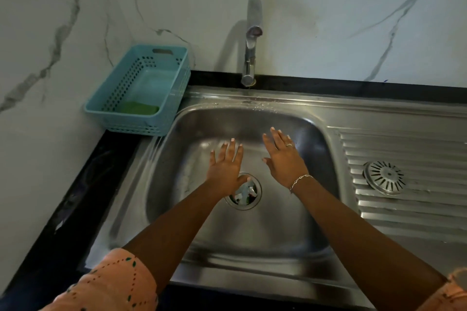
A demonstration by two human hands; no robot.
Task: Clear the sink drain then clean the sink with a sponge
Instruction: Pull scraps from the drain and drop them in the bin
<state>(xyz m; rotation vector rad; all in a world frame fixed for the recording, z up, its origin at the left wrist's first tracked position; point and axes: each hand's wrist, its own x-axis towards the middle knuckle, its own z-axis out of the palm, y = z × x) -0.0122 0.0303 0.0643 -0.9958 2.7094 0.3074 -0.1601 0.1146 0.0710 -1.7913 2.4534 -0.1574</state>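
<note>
Down in the shiny steel sink, two bare hands reach over the bowl. The left hand is flat with its fingers spread wide, and it holds nothing. The right hand is flat too, fingers wide and empty, with a ring on one finger and a thin chain on the wrist. Both hands are palm down, above the bottom of the bowl.

The round drain sits in the middle of the bowl, just under the left wrist. Small pale and dark bits lie in its hole. Its round metal strainer lid with slits rests off to the right, on the ribbed draining board.

A green sponge lies in a blue plastic basket full of small holes, at the back left corner beside the sink. The silver tap stands behind the bowl, against the smooth white wall with grey veins. The counter edge is black. The sleeves are orange with little dots. No words can be read anywhere.
</note>
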